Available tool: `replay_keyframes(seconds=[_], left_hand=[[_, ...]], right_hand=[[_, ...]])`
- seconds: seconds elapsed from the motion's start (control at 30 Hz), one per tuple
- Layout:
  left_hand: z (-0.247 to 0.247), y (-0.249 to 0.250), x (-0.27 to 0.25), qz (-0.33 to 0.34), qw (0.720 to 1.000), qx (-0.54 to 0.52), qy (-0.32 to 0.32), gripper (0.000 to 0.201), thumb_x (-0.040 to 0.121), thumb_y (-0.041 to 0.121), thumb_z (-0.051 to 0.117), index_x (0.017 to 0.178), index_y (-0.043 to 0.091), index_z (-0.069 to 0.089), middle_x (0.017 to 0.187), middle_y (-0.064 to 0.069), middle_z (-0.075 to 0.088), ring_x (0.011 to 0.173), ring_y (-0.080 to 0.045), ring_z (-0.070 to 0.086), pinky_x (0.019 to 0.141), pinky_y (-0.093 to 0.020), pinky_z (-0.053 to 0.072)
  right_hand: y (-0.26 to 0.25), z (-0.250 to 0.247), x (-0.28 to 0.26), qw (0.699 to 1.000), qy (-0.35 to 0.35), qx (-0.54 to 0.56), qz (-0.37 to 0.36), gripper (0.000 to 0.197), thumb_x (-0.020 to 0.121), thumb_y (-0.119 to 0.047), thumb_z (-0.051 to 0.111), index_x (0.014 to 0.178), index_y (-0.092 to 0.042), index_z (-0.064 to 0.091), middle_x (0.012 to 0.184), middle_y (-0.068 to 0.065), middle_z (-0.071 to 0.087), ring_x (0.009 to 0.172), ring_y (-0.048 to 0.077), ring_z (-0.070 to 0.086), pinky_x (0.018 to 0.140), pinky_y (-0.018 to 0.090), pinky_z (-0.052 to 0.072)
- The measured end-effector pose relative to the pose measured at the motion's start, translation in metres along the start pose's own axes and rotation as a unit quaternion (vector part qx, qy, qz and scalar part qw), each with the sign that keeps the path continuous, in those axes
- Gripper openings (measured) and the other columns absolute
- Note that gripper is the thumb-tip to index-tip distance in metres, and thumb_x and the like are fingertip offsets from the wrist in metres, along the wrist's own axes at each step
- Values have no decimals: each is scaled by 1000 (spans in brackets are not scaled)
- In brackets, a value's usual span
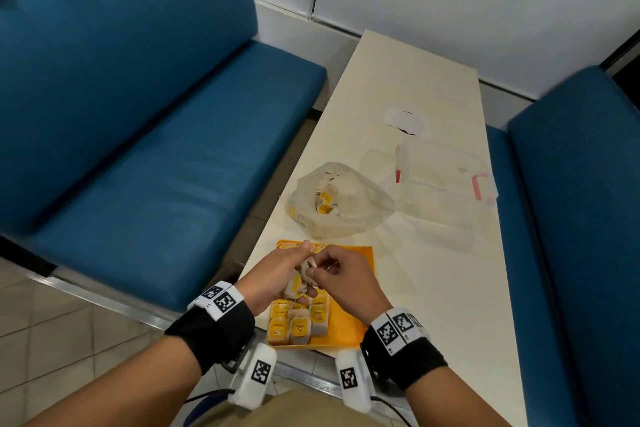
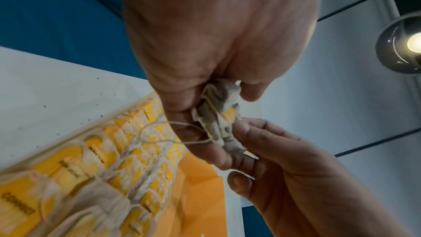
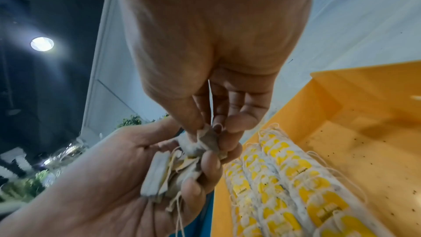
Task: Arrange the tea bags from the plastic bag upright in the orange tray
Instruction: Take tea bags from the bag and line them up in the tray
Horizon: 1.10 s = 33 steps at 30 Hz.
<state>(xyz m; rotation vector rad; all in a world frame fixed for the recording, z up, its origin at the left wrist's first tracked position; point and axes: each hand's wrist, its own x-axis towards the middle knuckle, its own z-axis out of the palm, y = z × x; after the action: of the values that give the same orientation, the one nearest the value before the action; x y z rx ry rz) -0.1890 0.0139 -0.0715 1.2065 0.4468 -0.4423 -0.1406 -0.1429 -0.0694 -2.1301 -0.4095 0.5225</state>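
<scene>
The orange tray [image 1: 360, 262] lies at the near end of the table, with rows of yellow-tagged tea bags [image 1: 298, 322] standing along its left side. Above the tray my left hand [image 1: 299, 276] grips a small bunch of tea bags [image 1: 298, 284] with loose strings. My right hand [image 1: 317, 270] pinches the top corner of one tea bag [image 3: 208, 139] in that bunch. In the left wrist view the bunch [image 2: 218, 120] sits between both hands. The right half of the tray floor [image 3: 364, 141] is bare. The plastic bag [image 1: 341, 206] with more tea bags lies just beyond the tray.
A clear plastic container [image 1: 446, 184] with red latches stands on the white table [image 1: 433, 288] to the right of the bag, with a white paper wrapper [image 1: 407, 121] farther back. Blue benches [image 1: 156, 149] flank the table on both sides.
</scene>
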Motion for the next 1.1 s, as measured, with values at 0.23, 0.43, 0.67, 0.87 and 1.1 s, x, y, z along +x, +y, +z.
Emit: replay_keyframes(seconds=[0.23,0.43,0.67,0.87,1.1], left_hand=[[-7,-15,2,60,995,75,22,23,94,18,72,117,17,73,105,-14,73,73,-21,70,64,-33,57],[-8,-19,7,108,975,169,94,5,89,8,77,92,9,74,93,-15,74,64,-18,70,56,-30,55],[-10,-20,9,132,956,247,90,12,88,16,79,100,18,78,93,-5,74,64,-13,70,55,-26,55],[-15,-23,10,116,954,259,94,17,88,13,78,104,19,76,97,-2,74,62,-12,69,55,-25,55],[-28,-33,11,89,965,216,118,13,89,9,77,100,16,75,101,-7,73,65,-18,72,56,-28,55]], right_hand=[[7,-10,-1,990,32,127,47,8,87,-4,72,87,-5,63,83,5,62,71,15,67,66,39,63],[15,-10,1,994,51,87,41,17,83,-5,71,90,-21,68,75,-5,65,73,8,64,69,30,59],[18,-12,3,993,48,108,28,5,82,-11,78,81,-10,74,80,4,73,74,9,66,68,19,51],[23,-16,1,992,-4,105,63,10,90,-8,70,83,-11,63,74,10,71,65,19,71,51,24,45],[48,-11,-17,977,-146,-1,158,12,91,-5,66,85,-13,59,70,2,68,61,17,71,52,27,53]])
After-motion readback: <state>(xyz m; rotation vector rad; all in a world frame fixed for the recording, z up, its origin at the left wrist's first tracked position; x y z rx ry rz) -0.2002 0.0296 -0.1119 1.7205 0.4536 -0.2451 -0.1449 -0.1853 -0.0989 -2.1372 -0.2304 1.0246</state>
